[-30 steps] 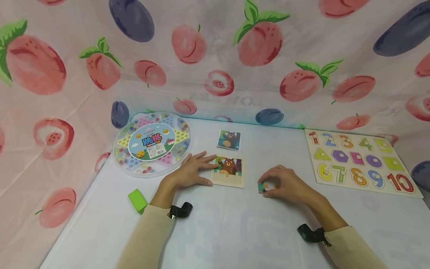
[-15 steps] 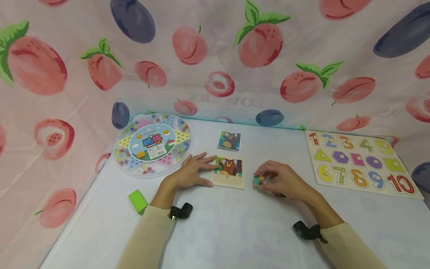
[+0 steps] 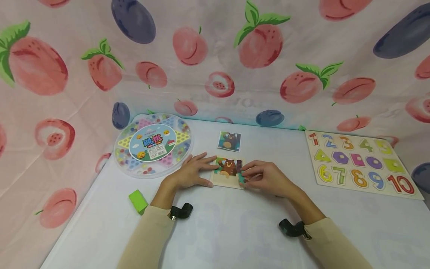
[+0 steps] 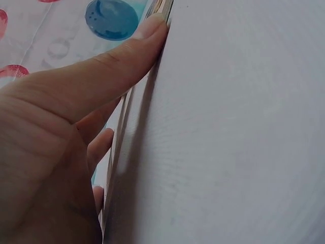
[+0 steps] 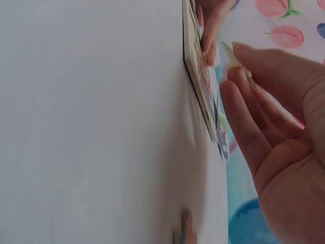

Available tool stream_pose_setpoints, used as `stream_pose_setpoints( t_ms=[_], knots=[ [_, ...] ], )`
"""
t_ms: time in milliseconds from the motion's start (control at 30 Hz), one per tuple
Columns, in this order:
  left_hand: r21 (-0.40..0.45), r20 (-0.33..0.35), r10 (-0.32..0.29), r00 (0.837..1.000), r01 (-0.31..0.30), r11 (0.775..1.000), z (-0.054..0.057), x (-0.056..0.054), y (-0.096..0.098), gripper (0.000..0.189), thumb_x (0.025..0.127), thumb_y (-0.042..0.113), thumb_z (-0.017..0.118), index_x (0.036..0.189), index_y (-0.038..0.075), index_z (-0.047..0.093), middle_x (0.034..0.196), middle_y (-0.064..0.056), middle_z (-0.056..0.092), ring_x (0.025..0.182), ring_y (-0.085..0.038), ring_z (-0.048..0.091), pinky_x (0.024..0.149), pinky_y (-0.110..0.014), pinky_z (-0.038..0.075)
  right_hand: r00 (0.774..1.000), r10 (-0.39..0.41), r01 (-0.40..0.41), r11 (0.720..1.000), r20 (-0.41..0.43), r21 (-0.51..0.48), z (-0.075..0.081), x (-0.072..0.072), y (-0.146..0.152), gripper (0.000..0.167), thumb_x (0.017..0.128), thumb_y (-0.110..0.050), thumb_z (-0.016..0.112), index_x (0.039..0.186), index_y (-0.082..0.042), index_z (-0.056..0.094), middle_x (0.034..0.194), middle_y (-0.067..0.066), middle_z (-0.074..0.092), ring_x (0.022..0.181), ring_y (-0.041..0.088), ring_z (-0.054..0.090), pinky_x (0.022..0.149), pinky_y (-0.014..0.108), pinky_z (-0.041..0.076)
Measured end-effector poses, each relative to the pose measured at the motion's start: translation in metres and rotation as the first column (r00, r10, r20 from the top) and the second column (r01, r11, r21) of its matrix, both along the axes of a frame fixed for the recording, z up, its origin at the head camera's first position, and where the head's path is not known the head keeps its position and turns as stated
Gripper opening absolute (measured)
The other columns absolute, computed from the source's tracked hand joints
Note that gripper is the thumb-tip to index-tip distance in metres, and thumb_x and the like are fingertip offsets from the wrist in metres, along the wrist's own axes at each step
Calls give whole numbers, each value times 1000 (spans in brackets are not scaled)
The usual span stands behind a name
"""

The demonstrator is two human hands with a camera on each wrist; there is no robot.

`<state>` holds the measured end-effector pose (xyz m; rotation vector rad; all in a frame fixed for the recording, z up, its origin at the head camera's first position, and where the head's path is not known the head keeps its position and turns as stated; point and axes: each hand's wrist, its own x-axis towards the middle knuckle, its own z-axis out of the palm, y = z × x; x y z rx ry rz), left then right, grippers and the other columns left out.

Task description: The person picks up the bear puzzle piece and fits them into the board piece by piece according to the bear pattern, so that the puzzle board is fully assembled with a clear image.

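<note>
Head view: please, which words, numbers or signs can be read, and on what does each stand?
"跳棋" on the round game box.
"1 2 3 4 5 6 7 8 9 10" on the number board.
Small print on the box's label and white sticker: unreadable.
Fruit-print backdrop, white tablecloth: faint marks, unreadable.

Wht tbl [image 3: 215, 228]; pink backdrop [image 3: 215, 56] (fruit-print).

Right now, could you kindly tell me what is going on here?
A person is working on a bear puzzle board. The left hand rests against its left side, while the right hand pinches a puzzle piece at its right side. The board's lower part is mostly bare.
</note>
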<state>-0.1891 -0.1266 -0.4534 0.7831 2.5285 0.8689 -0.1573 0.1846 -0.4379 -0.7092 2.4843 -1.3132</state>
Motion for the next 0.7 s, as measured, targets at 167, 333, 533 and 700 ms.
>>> stream_pose_setpoints(
  t_ms=[167,333,533,700],
  knots=[
    [-14,-3,-3,1000,3,1000,0,0,0,65,83,41,82,144,29,60,167,8,35,163,-29,11,128,-66,-4,1000,11,-11,999,2,32,-3,-3,-18,30,85,-13,82,114,-6,78,128,11,69,108,22,72,82,19,60],
    [-16,-3,-10,1000,10,1000,0,-1,0,66,83,41,81,145,28,59,167,8,35,163,-29,10,128,-66,-4,999,16,-14,999,-48,51,-4,-5,-37,29,85,-15,83,112,-6,79,127,10,71,115,26,67,84,24,60],
    [-12,-4,-10,1000,10,1000,0,0,0,66,84,40,81,145,27,59,167,7,36,163,-29,11,128,-67,-3,995,12,-5,998,-100,62,-5,-7,-55,30,84,-14,83,113,-7,79,126,8,74,126,29,64,100,42,58],
    [-5,-4,-7,1000,7,1000,0,0,0,66,83,39,82,145,27,59,167,7,36,163,-29,12,128,-67,-4,993,1,9,997,-118,81,-8,-9,-64,27,84,-14,83,110,-7,80,122,8,75,122,27,67,101,41,57]
  ],
)
